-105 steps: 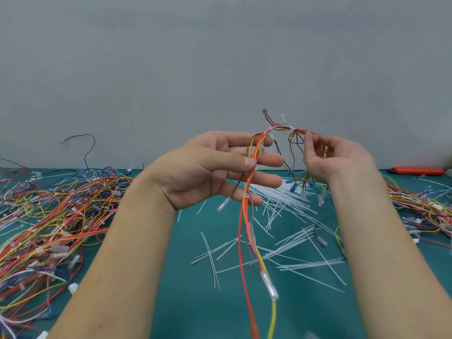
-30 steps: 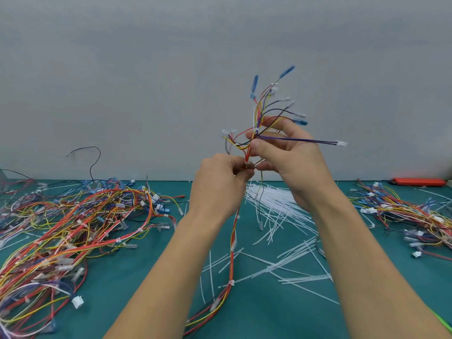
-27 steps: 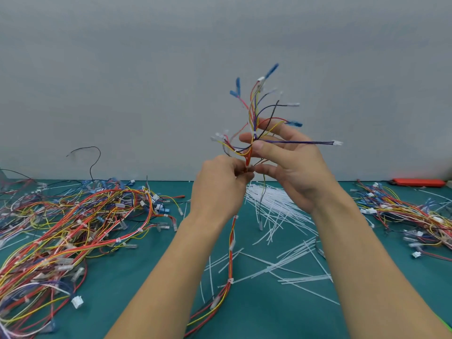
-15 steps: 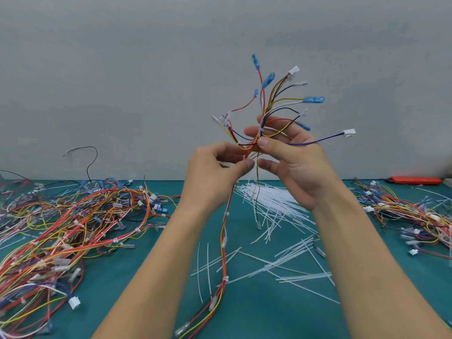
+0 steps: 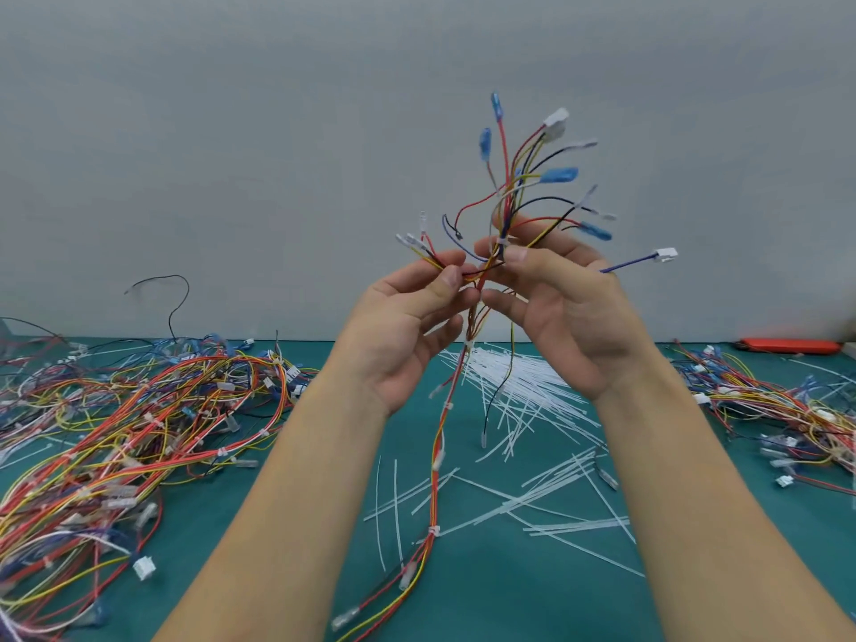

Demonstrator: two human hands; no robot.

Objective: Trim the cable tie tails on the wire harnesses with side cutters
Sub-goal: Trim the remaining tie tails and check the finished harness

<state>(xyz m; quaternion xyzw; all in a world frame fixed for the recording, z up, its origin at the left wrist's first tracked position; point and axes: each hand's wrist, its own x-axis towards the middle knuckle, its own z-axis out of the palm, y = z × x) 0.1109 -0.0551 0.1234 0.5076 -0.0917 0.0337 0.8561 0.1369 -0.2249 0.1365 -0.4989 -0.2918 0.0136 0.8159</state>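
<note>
two hands raised above the green tabletop (image 5: 486, 595): left hand (image 5: 403, 331) and right hand (image 5: 569, 312) fingers pinch one wire harness (image 5: 435, 456) at its branching top, connectors fanning up, tail hanging to the tabletop among loose cable ties (image 5: 523, 382).

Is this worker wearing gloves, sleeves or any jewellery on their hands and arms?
No. Both the left hand and the right hand are bare, with no gloves, rings or watch showing. Both forearms are uncovered as far as the bottom edge of the picture, so no sleeve is in view. The fingernails look short and unpainted.
</note>
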